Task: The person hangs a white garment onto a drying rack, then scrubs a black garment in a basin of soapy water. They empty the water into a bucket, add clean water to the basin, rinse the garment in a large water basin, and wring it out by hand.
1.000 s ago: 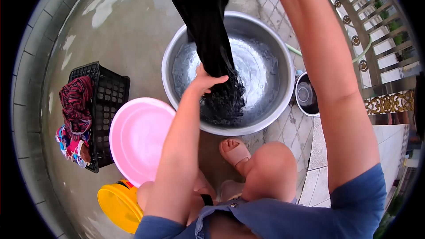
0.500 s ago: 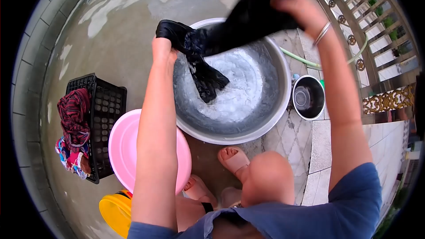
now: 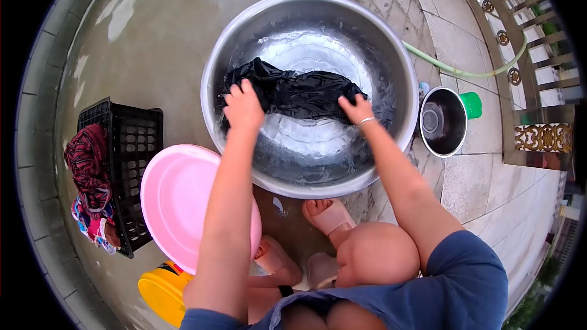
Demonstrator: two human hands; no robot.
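Note:
A black wet cloth [image 3: 309, 93] lies stretched crosswise in the water of a large round metal basin [image 3: 312, 189]. At the cloth's left end is my left hand [image 3: 243, 107], its fingers apart on the fabric. My right hand [image 3: 357, 110], with a bracelet at the wrist, touches the right end of the cloth, fingers spread. Both hands are inside the basin, backs upward. The undersides of the fingers are hidden.
Left stands a black crate [image 3: 134, 159] with patterned clothes [image 3: 92, 168] hanging over it. A pink basin [image 3: 177, 201] and a yellow bucket [image 3: 162, 293] are near my legs. Right are a small metal pot [image 3: 441, 121], green object [image 3: 471, 104] and hose [image 3: 465, 73].
The black cloth has come down from the air above the basin into the water. My right hand has lowered with it, and my left hand now rests at its left end.

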